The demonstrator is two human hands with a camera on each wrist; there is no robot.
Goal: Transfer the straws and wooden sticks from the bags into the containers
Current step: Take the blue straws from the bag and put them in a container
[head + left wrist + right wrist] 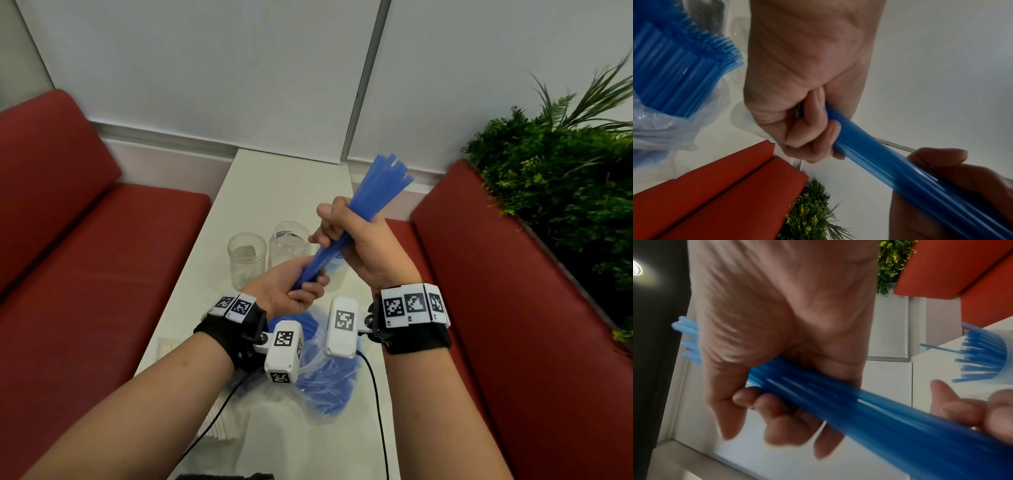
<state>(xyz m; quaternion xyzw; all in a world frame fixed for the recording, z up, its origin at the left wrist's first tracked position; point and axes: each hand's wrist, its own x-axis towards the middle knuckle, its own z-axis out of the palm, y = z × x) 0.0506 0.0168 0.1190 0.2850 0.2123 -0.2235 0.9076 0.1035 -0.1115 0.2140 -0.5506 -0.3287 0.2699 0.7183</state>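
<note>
A clear bag point(329, 373) of blue straws lay nearest. Above it, the left hand point(291, 291) gripped the straw bundle point(346, 233) low, the right hand point(359, 240) higher toward one o'clock. Two clear jars point(247, 260) stood beyond at eleven.

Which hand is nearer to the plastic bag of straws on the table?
Left. The left hand grips the straw bundle's lower end just above the plastic bag; the right hand grips the bundle higher, farther from the bag.

right hand point(777, 353) grips blue straws point(869, 415); left hand point(972, 408) holds their other end.
</note>
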